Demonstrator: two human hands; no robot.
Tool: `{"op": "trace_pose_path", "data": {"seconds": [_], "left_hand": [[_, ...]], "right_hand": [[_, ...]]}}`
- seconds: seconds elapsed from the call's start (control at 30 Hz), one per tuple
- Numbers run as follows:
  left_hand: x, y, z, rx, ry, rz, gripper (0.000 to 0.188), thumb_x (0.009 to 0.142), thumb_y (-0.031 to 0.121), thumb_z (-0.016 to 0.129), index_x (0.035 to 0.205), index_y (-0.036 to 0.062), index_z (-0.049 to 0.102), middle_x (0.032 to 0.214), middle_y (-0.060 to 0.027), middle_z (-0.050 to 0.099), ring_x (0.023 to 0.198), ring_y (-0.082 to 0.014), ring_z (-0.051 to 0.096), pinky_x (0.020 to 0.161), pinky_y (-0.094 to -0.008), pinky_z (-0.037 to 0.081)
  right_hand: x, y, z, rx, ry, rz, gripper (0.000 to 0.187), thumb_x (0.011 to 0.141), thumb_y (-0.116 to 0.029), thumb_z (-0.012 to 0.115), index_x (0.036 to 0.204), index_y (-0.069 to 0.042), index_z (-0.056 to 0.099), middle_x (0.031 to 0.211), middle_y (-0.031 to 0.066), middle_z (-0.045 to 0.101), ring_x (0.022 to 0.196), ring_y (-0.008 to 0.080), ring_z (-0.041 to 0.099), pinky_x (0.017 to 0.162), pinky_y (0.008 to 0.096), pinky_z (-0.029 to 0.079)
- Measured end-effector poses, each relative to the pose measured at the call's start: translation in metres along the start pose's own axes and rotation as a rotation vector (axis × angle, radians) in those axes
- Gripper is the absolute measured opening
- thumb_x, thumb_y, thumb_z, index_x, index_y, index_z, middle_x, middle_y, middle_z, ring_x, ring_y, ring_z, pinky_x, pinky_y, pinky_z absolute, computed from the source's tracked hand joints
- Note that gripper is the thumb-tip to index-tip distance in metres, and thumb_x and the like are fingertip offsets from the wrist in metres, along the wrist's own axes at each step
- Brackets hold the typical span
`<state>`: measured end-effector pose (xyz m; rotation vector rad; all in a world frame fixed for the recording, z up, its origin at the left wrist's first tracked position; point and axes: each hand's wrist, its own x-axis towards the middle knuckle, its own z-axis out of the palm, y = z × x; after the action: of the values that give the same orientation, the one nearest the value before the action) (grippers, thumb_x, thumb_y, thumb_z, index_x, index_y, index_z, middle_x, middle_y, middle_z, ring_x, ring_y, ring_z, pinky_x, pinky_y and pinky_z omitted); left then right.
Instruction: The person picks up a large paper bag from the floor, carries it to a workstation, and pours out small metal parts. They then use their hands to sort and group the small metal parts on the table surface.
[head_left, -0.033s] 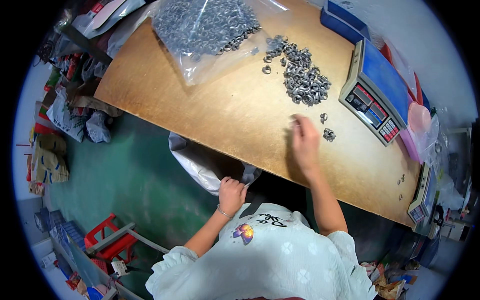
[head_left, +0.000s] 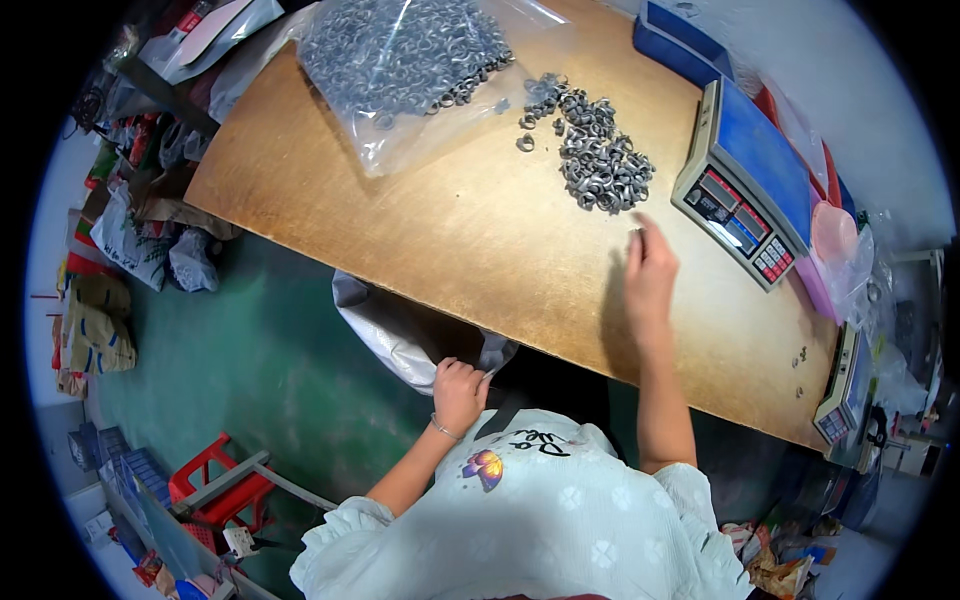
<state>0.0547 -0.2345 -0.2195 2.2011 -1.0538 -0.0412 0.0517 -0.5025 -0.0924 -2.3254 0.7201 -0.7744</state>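
My left hand is closed round the rim of a white woven sack, whose mouth gapes below the table's front edge. My right hand is over the brown table, just in front of a pile of small grey metal rings. Its thumb and forefinger are nearly together in a pinch. Whatever lies between those fingertips is too small to make out. Farther back, a large clear plastic bag holds a mass of similar rings. One ring lies apart, left of the pile.
Right of the pile stands a digital scale with a blue top. Behind it is a blue bin. A second scale sits at the table's right end, with a few small pieces beside it. A red stool stands at lower left.
My right hand has moved right and slightly forward, over the spot where two small clusters of rings lay; these no longer show. My left hand keeps its hold on the sack.
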Motion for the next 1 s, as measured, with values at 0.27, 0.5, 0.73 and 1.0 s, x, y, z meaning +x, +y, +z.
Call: {"op": "trace_pose_path", "data": {"seconds": [0.27,0.5,0.73,1.0], "left_hand": [[0.000,-0.002,0.001,0.003,-0.046,0.005,0.009,0.066,0.011,0.066,0.063,0.0052,0.060,0.062,-0.0087,0.052,0.066,-0.0259,0.051,0.076,-0.0383,0.040],[0.000,0.000,-0.004,0.035,-0.052,0.077,0.008,0.064,0.013,0.062,0.064,0.0052,0.059,0.068,-0.0083,0.057,0.073,-0.0249,0.054,0.079,-0.0373,0.039],[-0.001,0.001,-0.001,0.026,-0.037,0.032,0.006,0.064,0.011,0.063,0.067,0.0061,0.060,0.066,-0.0073,0.055,0.071,-0.0242,0.053,0.078,-0.0385,0.039],[0.004,0.005,-0.001,0.011,-0.054,0.040,0.011,0.067,0.012,0.065,0.061,0.0051,0.059,0.060,-0.0087,0.051,0.066,-0.0255,0.051,0.077,-0.0384,0.039]], "right_hand": [[0.020,0.011,-0.012,-0.239,-0.148,0.033,0.012,0.080,-0.008,0.057,0.082,0.003,0.058,0.076,0.0170,0.061,0.068,0.0320,0.059,0.061,0.0387,0.046],[-0.078,-0.078,0.059,0.181,-0.485,-0.404,0.012,0.076,-0.013,0.062,0.080,-0.003,0.057,0.071,0.0134,0.052,0.062,0.0294,0.057,0.054,0.0351,0.046],[-0.076,-0.063,0.039,0.169,-0.384,-0.471,0.016,0.074,-0.004,0.059,0.089,-0.002,0.055,0.085,0.0140,0.055,0.073,0.0292,0.057,0.055,0.0347,0.048],[-0.029,0.063,-0.052,-0.176,-0.024,-0.016,0.032,0.073,-0.006,0.064,0.103,0.001,0.054,0.096,0.0177,0.054,0.082,0.0300,0.052,0.073,0.0367,0.043]]}}
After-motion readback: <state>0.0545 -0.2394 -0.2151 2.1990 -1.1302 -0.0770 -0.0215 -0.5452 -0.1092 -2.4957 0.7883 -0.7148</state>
